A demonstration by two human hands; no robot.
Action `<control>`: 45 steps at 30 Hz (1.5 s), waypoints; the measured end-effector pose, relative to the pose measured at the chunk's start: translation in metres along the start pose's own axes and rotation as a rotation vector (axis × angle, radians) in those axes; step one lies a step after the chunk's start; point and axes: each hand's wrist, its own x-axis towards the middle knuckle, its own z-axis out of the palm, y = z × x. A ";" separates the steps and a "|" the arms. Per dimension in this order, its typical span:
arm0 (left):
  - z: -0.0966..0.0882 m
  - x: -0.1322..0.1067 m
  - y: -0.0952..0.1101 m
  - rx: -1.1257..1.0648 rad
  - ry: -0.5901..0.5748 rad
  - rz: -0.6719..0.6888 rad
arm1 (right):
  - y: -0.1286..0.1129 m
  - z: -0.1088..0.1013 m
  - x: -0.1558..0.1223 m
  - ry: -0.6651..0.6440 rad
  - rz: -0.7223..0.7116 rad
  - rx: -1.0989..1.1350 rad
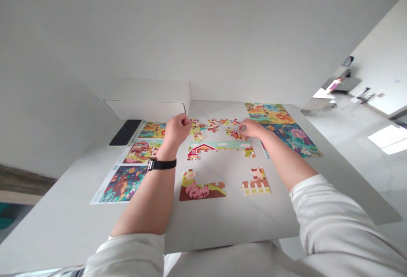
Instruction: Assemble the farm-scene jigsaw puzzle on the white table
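Loose jigsaw pieces [213, 124] lie in a scattered group at the back of the table, between my two hands. My left hand [178, 129], with a black band at the wrist, is curled closed at the left side of this group; whatever its fingers may hold is hidden. Thumb and fingers of my right hand [252, 128] pinch at a jigsaw piece [244, 133] by the group's right end. Closer to me lie joined puzzle sections: a top strip with a red barn [201, 150], a pig corner [199, 190] and a fence corner [257, 186].
A sheet of printed pictures [122, 184] lies on the left, with a black phone [126, 132] beside it. A white box [144, 97] stands at the back left. Two finished-looking picture puzzles [297, 135] lie at the right. The white table [222, 222] meets a wall behind.
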 end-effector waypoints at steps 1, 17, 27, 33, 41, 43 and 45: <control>0.000 0.000 0.000 0.005 -0.006 -0.004 | 0.001 0.000 -0.002 0.014 0.000 0.004; 0.002 -0.003 0.006 0.010 -0.056 0.021 | 0.012 0.000 0.001 0.026 0.119 -0.014; 0.005 -0.002 0.005 0.010 -0.059 0.038 | 0.037 -0.007 -0.001 0.139 0.192 0.134; 0.006 -0.002 0.005 0.034 -0.075 0.029 | 0.030 -0.008 -0.005 -0.021 0.265 0.070; 0.005 -0.003 0.007 0.013 -0.113 0.041 | 0.027 -0.003 -0.005 -0.041 0.170 0.134; 0.004 -0.003 0.006 0.018 -0.111 0.026 | 0.029 -0.003 -0.004 -0.048 0.164 0.149; 0.004 -0.002 0.005 0.028 -0.112 0.005 | 0.031 -0.002 -0.002 -0.011 0.158 0.124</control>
